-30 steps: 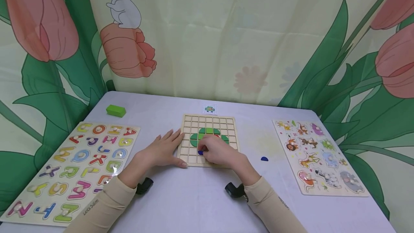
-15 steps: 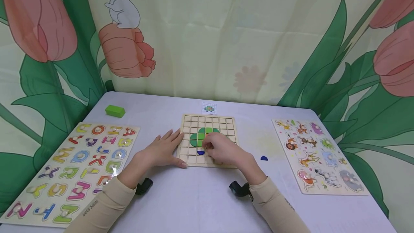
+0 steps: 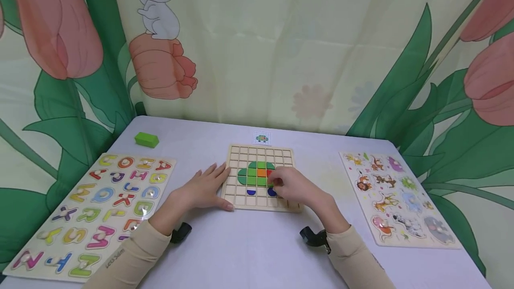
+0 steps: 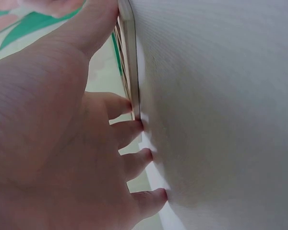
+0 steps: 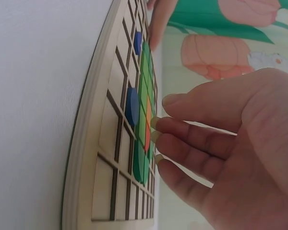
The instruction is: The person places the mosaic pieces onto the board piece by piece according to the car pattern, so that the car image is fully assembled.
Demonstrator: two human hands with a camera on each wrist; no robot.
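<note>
My left hand (image 3: pixel 206 189) lies with straight, spread fingers along the left side of a wooden grid board (image 3: pixel 241 200), its thumb at the near corner. Green, orange and red pieces on the board form a turtle body (image 3: pixel 253 173). Under it is one blue half-round piece (image 3: pixel 250 192) at left and a second blue half-round piece (image 3: pixel 271 191) at right. My right hand (image 3: pixel 297 186) is over the board's right part, fingertips near the red piece and the second blue one. In the right wrist view its bent fingers (image 5: pixel 182 139) and thumb stand apart with nothing between them.
A small turtle picture card (image 3: pixel 262 138) lies behind the board. A green block (image 3: pixel 146 139) sits at the back left. A letter puzzle board (image 3: pixel 92 213) is at left, an animal puzzle board (image 3: pixel 397 200) at right. A printed curtain (image 3: pixel 257 48) hangs behind the table.
The loose blue half-round piece has gone from the tabletop at right, and a second one now shows on the board. My right hand has shifted right; my left hand stays in place.
</note>
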